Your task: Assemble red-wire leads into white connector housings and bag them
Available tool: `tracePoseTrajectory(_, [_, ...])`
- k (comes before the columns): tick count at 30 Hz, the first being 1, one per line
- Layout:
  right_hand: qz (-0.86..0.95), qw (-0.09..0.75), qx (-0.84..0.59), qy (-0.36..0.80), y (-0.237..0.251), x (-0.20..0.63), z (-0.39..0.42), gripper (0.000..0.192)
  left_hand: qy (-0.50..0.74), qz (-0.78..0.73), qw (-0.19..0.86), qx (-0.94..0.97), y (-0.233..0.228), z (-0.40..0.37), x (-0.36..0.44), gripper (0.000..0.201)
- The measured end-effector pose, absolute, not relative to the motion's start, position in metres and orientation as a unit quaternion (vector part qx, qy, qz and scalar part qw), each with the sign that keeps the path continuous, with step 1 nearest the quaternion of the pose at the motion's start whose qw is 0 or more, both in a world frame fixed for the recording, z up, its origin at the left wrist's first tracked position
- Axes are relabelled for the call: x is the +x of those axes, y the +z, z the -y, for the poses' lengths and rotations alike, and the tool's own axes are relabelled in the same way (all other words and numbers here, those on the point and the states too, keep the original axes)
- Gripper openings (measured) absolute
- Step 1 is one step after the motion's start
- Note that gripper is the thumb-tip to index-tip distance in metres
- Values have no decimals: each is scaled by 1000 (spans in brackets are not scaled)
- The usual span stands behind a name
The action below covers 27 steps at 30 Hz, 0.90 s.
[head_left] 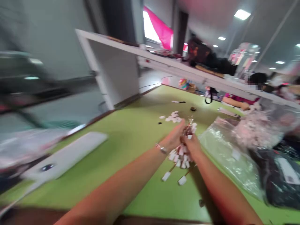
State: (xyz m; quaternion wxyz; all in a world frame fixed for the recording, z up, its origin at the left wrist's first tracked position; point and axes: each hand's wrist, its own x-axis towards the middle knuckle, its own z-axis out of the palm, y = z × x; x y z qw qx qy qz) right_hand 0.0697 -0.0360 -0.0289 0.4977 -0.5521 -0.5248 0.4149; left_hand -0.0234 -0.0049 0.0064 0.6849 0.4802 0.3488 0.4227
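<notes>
Left hand (173, 137) and right hand (192, 146) meet above the green tabletop (131, 137), both closed around a dangling bunch of small white tags on strings (180, 159). A loose pile of white tags (172, 117) lies beyond; a clear plastic bag (225, 153) lies just to the right.

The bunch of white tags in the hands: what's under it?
Under the bunch of white tags lies bare green table; two tags dangle low on strings. Left hand and right hand cover the bunch's top, so their grip point is hidden.
</notes>
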Motion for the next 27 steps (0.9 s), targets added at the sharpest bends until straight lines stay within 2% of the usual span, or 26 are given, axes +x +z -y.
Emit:
tracePoseTrajectory(4, [461,602,-542,361,-25,73,29,36,463,-304,746,370,12,11,-8,47])
tracePoseTrajectory(9, [361,694,-537,315,-25,102,26,31,507,-248,725,396,25,31,18,39])
tracePoseTrajectory(15, [301,731,-533,303,-9,152,47,19,492,-284,693,443,29,35,32,18])
tracePoseTrajectory(21, [274,763,-507,291,4,195,65,24,505,-326,662,448,28,20,42,15])
tracePoseTrajectory(27, [278,802,-484,212,42,217,82,23,523,-327,602,508,43,12,70,18])
